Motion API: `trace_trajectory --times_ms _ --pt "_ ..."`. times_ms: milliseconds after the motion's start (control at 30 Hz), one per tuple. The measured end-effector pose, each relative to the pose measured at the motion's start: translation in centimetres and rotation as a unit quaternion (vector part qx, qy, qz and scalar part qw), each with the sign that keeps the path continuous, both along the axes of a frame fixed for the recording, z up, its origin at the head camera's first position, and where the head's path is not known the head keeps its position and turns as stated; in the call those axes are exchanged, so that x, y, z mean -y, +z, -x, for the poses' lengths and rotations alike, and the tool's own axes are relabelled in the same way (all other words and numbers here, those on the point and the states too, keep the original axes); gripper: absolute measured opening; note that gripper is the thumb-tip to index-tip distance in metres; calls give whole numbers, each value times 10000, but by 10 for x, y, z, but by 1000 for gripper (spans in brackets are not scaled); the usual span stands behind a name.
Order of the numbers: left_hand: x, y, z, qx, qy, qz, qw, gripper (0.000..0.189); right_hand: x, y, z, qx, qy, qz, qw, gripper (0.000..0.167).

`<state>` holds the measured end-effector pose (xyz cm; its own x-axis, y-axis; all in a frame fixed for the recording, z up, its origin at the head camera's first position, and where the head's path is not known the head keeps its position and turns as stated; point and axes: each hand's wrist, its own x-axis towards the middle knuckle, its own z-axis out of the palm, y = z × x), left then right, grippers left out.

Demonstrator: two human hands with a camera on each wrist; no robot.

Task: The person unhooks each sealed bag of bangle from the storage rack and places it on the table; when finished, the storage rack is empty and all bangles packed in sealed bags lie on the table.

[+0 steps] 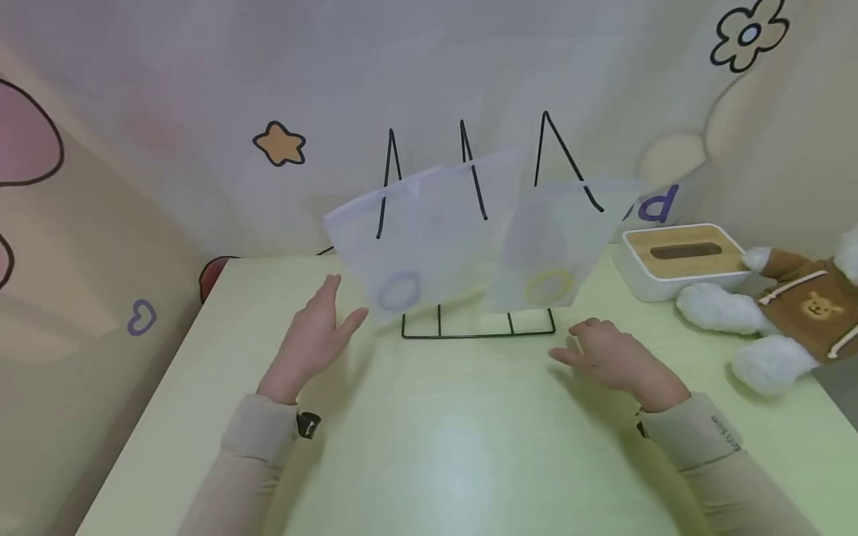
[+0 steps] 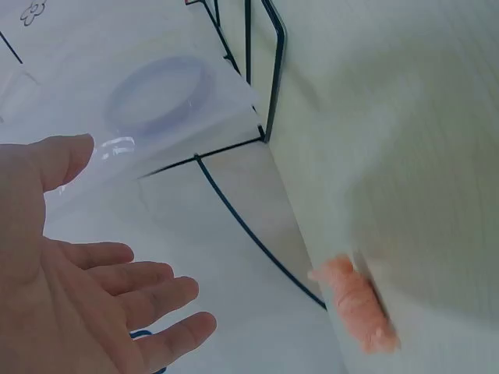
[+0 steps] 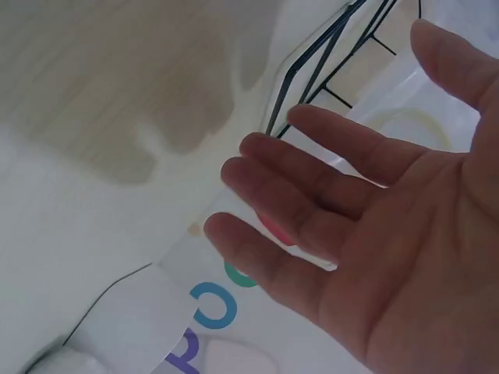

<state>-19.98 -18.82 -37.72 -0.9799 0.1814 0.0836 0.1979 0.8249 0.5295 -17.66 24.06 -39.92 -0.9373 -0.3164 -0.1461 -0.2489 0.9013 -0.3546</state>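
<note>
A black wire rack [image 1: 477, 337] with several prongs stands near the table's back edge. Translucent plastic bags hang from it: the left bag [image 1: 362, 238] holds a purple ring [image 1: 398, 291], the right bag [image 1: 570, 231] a yellow ring [image 1: 550, 286]. Between them hangs a middle bag [image 1: 462, 216]; its contents are unclear. My left hand [image 1: 313, 339] hovers just left of the left bag, fingers extended and thumb apart. To the right of the rack's base is my right hand [image 1: 613, 357], palm inward, fingers relaxed. Neither hand holds anything.
At the right back stands a white tissue box [image 1: 684, 286] with a wooden lid. A plush toy [image 1: 798, 313] in a brown top sits beside it. In the left wrist view a small fuzzy pink-orange object [image 2: 359, 305] lies on the table. A patterned backdrop rises behind.
</note>
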Motion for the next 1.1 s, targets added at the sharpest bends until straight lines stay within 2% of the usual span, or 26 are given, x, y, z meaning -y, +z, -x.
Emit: trace_trajectory --times_ms 167,300,400,533,600,667,800,1100 --pt "-6 0 -3 23 148 -708 9974 75 8 2 1 -180 280 264 9991 69" --pt "-14 4 -4 -303 288 -1485 9880 67 10 -1 5 -177 280 370 9988 71" --pt "-20 8 -3 -872 420 -2097 9730 55 11 -7 9 -274 317 329 9986 75" --pt "-24 12 -1 -1704 531 -2717 9457 37 12 -14 14 -506 268 163 9982 78" --pt "-26 14 -1 -1962 577 -2924 9342 32 13 -17 17 -563 224 124 9981 78" --pt "-26 16 -1 -2077 611 -3085 9263 30 14 -21 20 -568 180 111 9982 77" --pt "-28 18 -1 -2094 594 -3251 9203 29 17 -26 26 -565 152 110 9982 76" --pt "-30 18 2 -2168 586 -3203 9203 29 24 -28 36 -568 -83 -16 9983 66"
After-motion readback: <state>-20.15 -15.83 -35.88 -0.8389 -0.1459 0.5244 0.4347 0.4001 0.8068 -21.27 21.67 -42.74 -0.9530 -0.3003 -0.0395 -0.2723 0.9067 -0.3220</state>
